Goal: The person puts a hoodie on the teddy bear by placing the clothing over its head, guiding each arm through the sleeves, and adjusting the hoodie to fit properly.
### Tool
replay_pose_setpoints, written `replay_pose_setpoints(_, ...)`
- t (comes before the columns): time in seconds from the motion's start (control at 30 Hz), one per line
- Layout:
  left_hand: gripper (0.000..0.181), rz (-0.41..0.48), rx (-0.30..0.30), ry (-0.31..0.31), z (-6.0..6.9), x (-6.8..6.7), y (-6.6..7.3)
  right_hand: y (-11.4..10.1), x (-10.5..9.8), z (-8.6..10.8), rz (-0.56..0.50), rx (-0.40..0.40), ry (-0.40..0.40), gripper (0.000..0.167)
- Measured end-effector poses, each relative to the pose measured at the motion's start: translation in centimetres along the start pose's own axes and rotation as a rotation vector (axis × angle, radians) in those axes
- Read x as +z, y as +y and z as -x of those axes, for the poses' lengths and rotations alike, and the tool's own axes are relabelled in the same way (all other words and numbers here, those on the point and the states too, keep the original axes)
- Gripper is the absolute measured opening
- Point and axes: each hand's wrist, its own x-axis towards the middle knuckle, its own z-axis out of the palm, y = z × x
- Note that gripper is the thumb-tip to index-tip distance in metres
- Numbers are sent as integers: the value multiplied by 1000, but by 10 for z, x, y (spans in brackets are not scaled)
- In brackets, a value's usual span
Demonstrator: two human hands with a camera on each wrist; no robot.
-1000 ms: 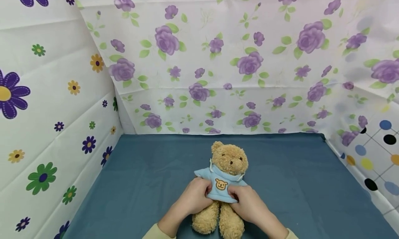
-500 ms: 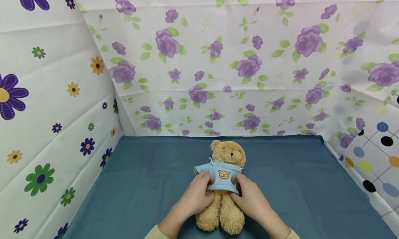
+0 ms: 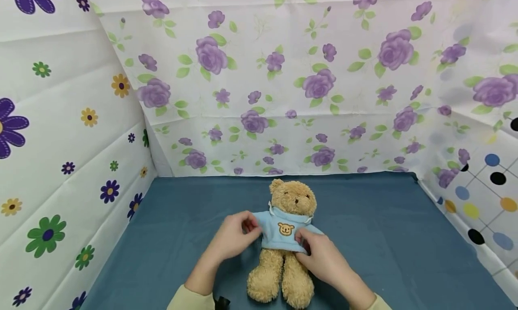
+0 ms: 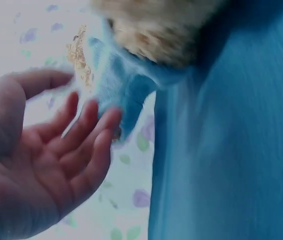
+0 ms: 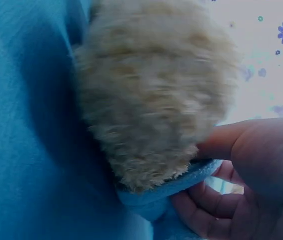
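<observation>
A tan plush teddy bear point(image 3: 297, 193) lies on its back on the blue cloth, wearing a light-blue hooded top point(image 3: 273, 238) with a bear-face patch point(image 3: 285, 229). My left hand point(image 3: 234, 236) is beside the sleeve on the left of the head view. In the left wrist view the loosely bent fingers point(image 4: 86, 125) hold nothing, with the blue sleeve point(image 4: 134, 97) just behind them. On the other side, my right hand point(image 3: 323, 258) pinches the top's lower hem. The right wrist view shows that hem point(image 5: 181, 182) between thumb and fingers, near the furry leg point(image 5: 151, 90).
Blue cloth point(image 3: 194, 211) covers the flat surface. White sheeting with purple roses point(image 3: 252, 121) stands at the back. Flower-printed sheeting point(image 3: 109, 191) borders the left, and dotted sheeting point(image 3: 497, 177) the right. A small black object point(image 3: 222, 303) shows by the left sleeve cuff.
My left hand has let go of the top's hem and moved up and left to the sleeve. The right hand stays at the hem. The top lies lower and flatter over the bear's belly.
</observation>
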Motion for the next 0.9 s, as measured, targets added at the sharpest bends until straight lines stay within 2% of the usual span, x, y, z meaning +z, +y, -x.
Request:
replay_pose_setpoints(0.1,10,-45,-53,116,0,-3,-6,-5,-3,0,52,25,47,27)
replay_pose_setpoints(0.17,10,-50,-69,144,0,-2,-9,-7,-4,1,91,28,89,29)
replay_pose_setpoints(0.2,10,-36,-58,140,0,-1,-9,-8,-5,1,104,25,106,30)
replay_pose_setpoints(0.27,9,6,-17,92,-1,3,-9,-8,-4,2,112,1,136,31)
replay_pose_setpoints(0.37,17,33,59,-33,-1,11,-4,-7,-2,0,84,-38,152,33)
replay_pose_setpoints(0.47,21,-11,94,-121,-1,18,0,-6,0,-2,52,-64,154,35)
replay_pose_setpoints(0.57,17,-101,93,-132,-1,23,3,-6,1,-1,58,-65,195,34)
replay_pose_setpoints(0.73,25,-234,69,-132,0,26,7,-7,2,1,113,-27,289,30)
replay_pose_setpoints(0.8,25,-264,74,-143,0,26,8,-6,2,2,118,-46,263,30)
replay_pose_setpoints(0.9,27,-249,104,-176,-1,26,5,-1,-2,4,51,-114,156,29)
